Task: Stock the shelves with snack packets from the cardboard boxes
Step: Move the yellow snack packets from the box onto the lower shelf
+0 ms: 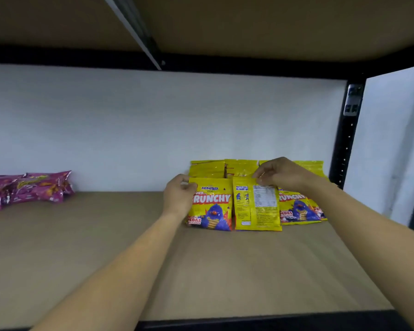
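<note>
Several yellow snack packets stand upright in two rows at the back right of the brown shelf board (pixel 201 271). My left hand (pixel 178 199) grips the upper left corner of a front-facing yellow "Crunchy" packet (pixel 212 209). My right hand (pixel 280 174) pinches the top edge of a yellow packet turned back-side out (pixel 257 206), right beside the first. More yellow packets (pixel 296 209) stand to the right, and a back row (pixel 208 168) leans at the wall.
Pink snack packets (pixel 26 188) lie in a pile at the back left of the shelf. A black upright post (pixel 347 139) bounds the shelf on the right. The board of the shelf above (pixel 249 25) hangs overhead. A white wall closes the back.
</note>
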